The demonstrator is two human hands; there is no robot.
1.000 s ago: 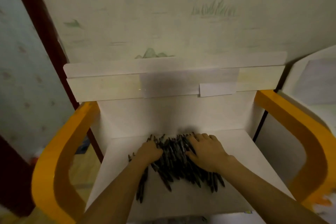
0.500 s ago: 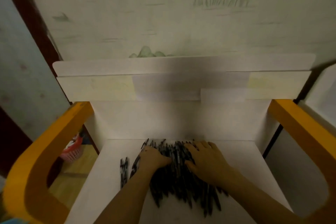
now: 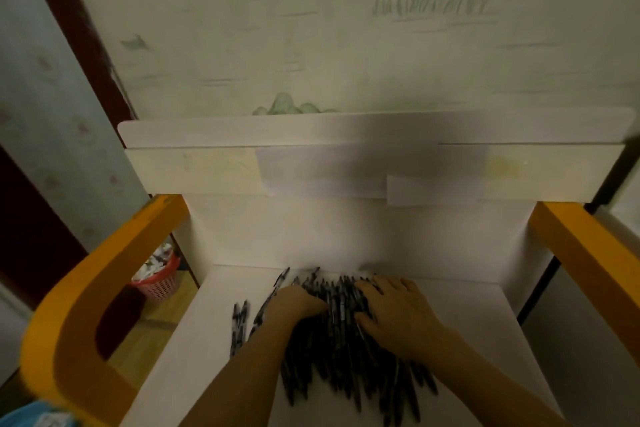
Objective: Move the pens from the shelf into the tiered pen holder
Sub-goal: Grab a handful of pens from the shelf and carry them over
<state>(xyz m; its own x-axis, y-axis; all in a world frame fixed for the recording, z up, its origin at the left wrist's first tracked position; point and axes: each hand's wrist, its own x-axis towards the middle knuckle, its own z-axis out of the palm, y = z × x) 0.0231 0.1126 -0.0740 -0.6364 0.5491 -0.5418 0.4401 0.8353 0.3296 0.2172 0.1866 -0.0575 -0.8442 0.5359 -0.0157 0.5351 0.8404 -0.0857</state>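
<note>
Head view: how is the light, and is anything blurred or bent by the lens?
Head view: dim, warm light; a soft shadow lies across the shelf's back panel. The pens smear into one dark mass, and the left hand and right hand look soft. The wide lens curves the orange frame.

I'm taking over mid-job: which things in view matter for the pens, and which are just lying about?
Job:
pens, piled on the shelf
left hand, in the pile
right hand, fingers spread on the pile

Lying about:
red basket, on the floor at left

No pen holder in view.

Home rm: wallpaper (image 3: 311,28), laundry basket (image 3: 157,282).
</note>
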